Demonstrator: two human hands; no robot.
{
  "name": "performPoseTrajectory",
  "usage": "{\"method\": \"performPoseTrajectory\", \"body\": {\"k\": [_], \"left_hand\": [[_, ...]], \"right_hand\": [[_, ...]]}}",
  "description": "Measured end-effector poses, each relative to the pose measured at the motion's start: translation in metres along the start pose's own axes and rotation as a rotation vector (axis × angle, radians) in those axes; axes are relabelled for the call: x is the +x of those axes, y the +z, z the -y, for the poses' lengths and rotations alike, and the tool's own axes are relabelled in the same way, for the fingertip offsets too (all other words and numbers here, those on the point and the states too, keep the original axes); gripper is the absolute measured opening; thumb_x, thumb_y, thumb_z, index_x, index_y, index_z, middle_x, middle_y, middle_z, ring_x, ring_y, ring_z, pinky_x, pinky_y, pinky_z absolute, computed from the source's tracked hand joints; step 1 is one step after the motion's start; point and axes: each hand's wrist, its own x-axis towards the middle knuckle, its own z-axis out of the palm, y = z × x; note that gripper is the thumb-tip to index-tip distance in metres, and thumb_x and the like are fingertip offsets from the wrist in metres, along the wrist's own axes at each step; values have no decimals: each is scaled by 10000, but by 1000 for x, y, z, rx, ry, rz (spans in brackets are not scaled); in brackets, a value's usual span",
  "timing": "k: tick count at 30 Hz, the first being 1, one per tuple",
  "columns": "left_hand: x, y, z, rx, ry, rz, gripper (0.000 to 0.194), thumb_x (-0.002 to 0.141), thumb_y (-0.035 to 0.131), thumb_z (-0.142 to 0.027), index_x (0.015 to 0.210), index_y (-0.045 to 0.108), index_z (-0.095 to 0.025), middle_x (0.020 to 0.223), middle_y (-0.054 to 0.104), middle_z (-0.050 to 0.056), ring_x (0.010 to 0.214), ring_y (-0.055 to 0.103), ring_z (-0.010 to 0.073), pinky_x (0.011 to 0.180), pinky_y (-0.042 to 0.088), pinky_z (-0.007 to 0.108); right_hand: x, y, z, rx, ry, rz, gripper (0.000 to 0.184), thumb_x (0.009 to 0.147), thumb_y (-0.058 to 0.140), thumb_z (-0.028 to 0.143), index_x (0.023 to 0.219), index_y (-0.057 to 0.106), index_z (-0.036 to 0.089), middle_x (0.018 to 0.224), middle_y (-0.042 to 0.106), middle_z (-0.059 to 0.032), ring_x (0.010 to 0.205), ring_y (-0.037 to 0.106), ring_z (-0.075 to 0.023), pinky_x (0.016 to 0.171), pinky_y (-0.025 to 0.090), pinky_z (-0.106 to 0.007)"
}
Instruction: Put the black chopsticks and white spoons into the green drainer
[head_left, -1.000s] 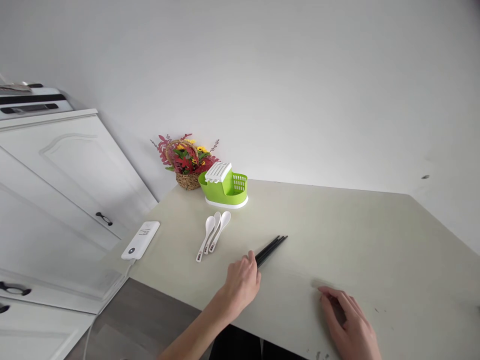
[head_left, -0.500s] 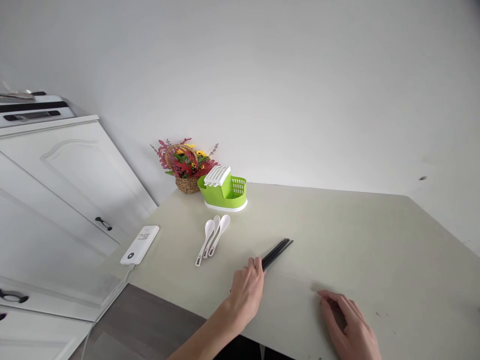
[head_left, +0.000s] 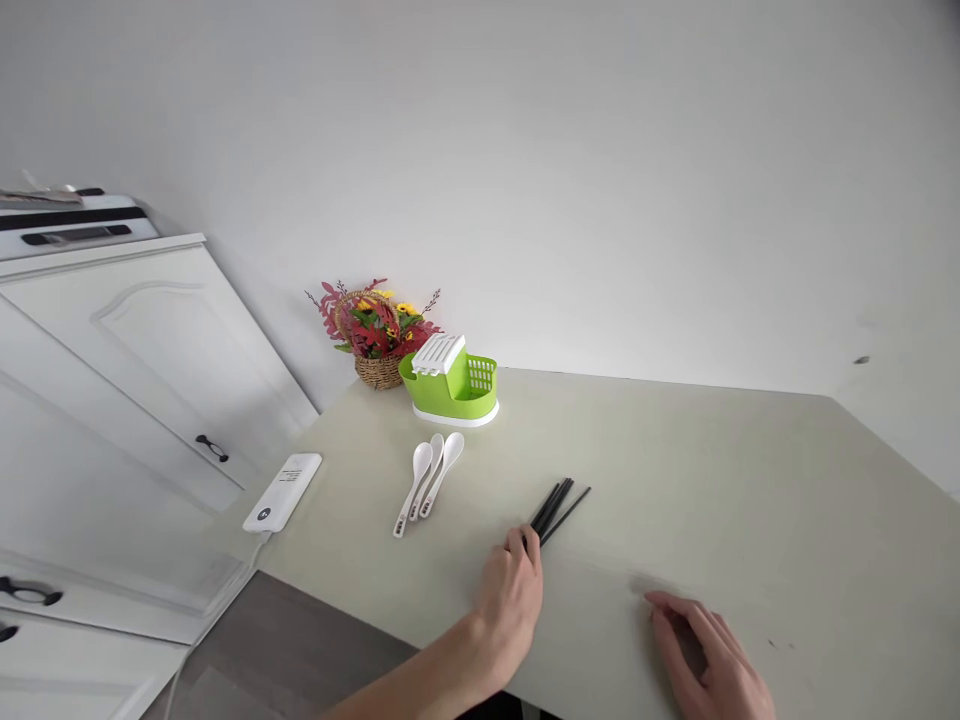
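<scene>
Blk. chopsticks [head_left: 553,506], slim, fanned, one splayed twd. R hand [head_left: 712,655], project over worktop [head_left: 675,480] just beyond L hand [head_left: 516,590], near ends hidden & exact no. unclear, L fingers closed round bundle, R (cut off at frame edge) loosely curled, thumb–finger gap narrow.

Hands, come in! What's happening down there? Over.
Left hand over black chopsticks, one splayed. Right hand loosely curled, away from them. White spoons off left, not blocking.
</scene>
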Motion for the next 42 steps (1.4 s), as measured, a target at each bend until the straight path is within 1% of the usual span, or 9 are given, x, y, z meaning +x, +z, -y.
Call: {"method": "performPoseTrajectory", "body": {"k": [7, 11, 16, 20, 23, 28, 33, 38, 42], "left_hand": [[4, -4, -9, -89, 16, 66, 710, 720, 794, -127, 1413, 642, -112, 1022, 727, 188, 743, 658, 250, 464, 447, 286], [2, -15, -8, -107, -27, 123, 732, 755, 764, -160, 1466, 594, -111, 869, 697, 156, 702, 642, 265, 476, 456, 309], [-1, -27, -5, -121, -43, 201, 788, 735, 778, -133, 1488, 552, -96, 922, 695, 151, 721, 656, 255, 542, 506, 315], [-11, -30, -1, -233, -142, 113, 579, 888, 720, -236, 1440, 587, -123, 1027, 702, 167, 842, 688, 283, 651, 559, 354], [-21, -27, 13, -334, -149, 11, 563, 950, 681, -406, 1422, 591, -112, 1160, 695, 188, 991, 685, 326, 825, 586, 447], [-24, -9, 76, -373, -328, -164, 640, 1056, 384, -583, 1386, 600, -80, 1264, 664, 227, 1139, 649, 367, 975, 537, 542], [-36, 34, 130, -277, -495, -217, 764, 1039, 362, -614, 1432, 529, 20, 1401, 573, 328, 1334, 530, 464, 1072, 459, 602], [-52, 77, 127, -324, -526, -237, 886, 1024, 348, -666, 1605, 284, 1, 1563, 443, 331, 1509, 347, 476, 1168, 359, 656], [-49, 88, 114, -396, -538, -234, 875, 1036, 358, -638, 1654, 159, -51, 1644, 329, 308, 1533, 306, 472, 1164, 377, 654]], "right_hand": [[7, -3, -17, -19, -46, 82, 346, 938, 510, 602, 1007, 708, 327, 1070, 760, -42, 975, 695, -260, 691, 564, -325], [4, -5, -8, 4, -14, 47, 335, 965, 481, 573, 1023, 694, 321, 1105, 749, -46, 992, 675, -258, 638, 536, -306], [-1, -6, 6, 27, 11, 18, 348, 985, 451, 562, 1030, 685, 309, 1100, 740, -68, 968, 659, -265, 606, 503, -303], [-1, -7, 7, 24, 34, 22, 346, 975, 446, 579, 1022, 679, 328, 1106, 738, -50, 1007, 649, -267, 623, 494, -306], [0, -7, 5, 29, 47, 34, 351, 966, 445, 594, 1016, 676, 335, 1106, 738, -43, 1018, 647, -271, 634, 493, -312], [-1, -7, 5, 44, 61, 49, 366, 961, 455, 609, 1030, 686, 334, 1116, 738, -47, 1024, 649, -276, 656, 513, -321], [-2, -7, 6, 36, 80, 46, 388, 956, 448, 629, 1044, 687, 337, 1116, 740, -53, 968, 651, -273, 596, 500, -312], [-1, -7, 5, 24, 76, 51, 379, 960, 443, 622, 1043, 679, 337, 1125, 739, -44, 943, 652, -262, 597, 492, -311], [-2, -7, 5, 22, 45, 47, 356, 975, 453, 582, 1044, 681, 318, 1133, 733, -55, 986, 649, -269, 622, 499, -307]]}}
